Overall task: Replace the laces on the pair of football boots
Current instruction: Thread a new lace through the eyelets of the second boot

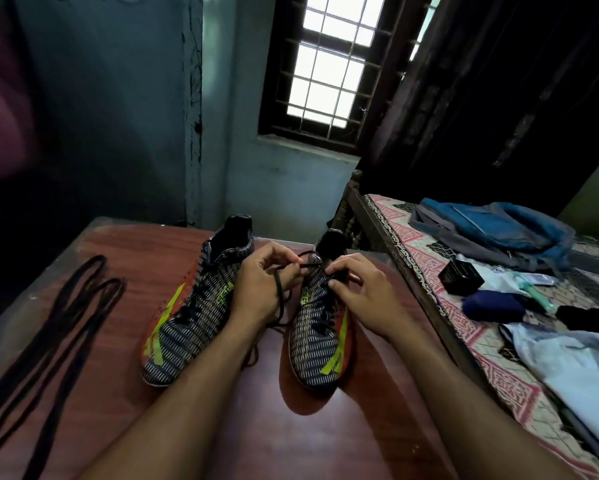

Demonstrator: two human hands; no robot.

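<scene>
Football boots, two of a pair, stand side by side on a reddish wooden table [325, 445], toes toward the person. The left boot [194, 306] lies untouched, its dark lace threaded. Over the upper eyelets of the right boot [320, 327] both hands work a black lace [280, 292]. The left hand [261, 282] has its fingers curled, thumb and forefinger pinching a strand just beside the boot's collar; a length of that lace hangs down past the wrist onto the table between the boots. The right hand [360, 292] rests on the tongue area, fingertips pinching the lace at the eyelets. Spare black laces [59, 323] lie in long loops at the table's left side, well apart from the boots. A bed [464, 306] with a blue backpack [498, 233] stands at right.
</scene>
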